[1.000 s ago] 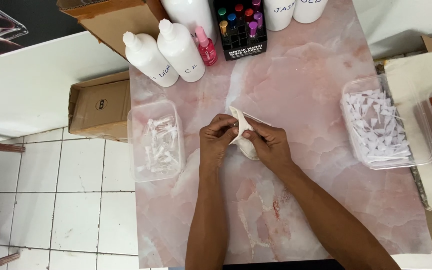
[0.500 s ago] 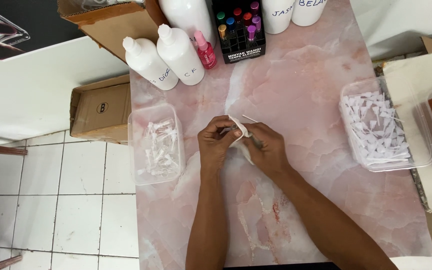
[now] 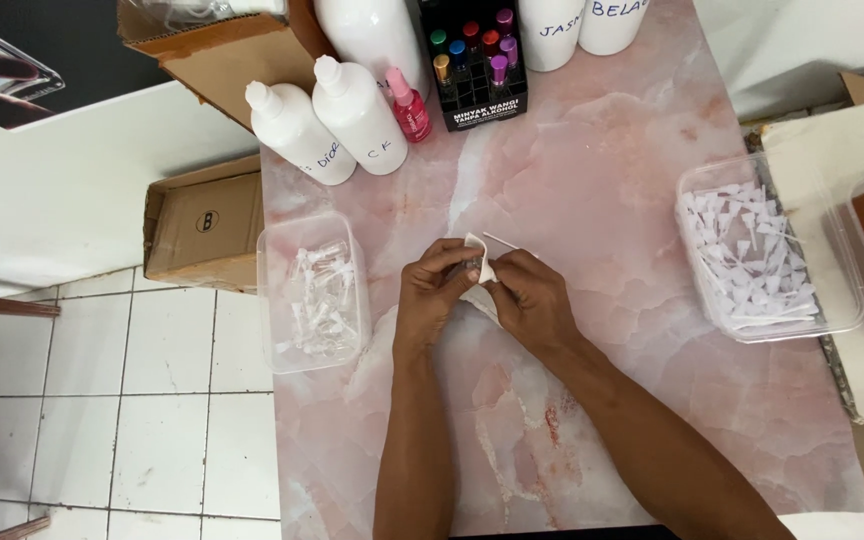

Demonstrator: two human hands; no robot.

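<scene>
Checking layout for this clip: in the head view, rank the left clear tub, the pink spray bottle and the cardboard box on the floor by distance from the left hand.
1. Left clear tub, just left of the left hand.
2. Pink spray bottle, up at the table's far edge.
3. Cardboard box, off the table, far left.

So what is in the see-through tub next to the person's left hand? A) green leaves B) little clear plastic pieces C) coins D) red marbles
B: the clear tub beside the left hand holds a pile of small clear plastic pieces, with nothing red, green or metal in it.

Bare tabletop (image 3: pixel 592 170) between two tubs (image 3: pixel 310 292)
</scene>
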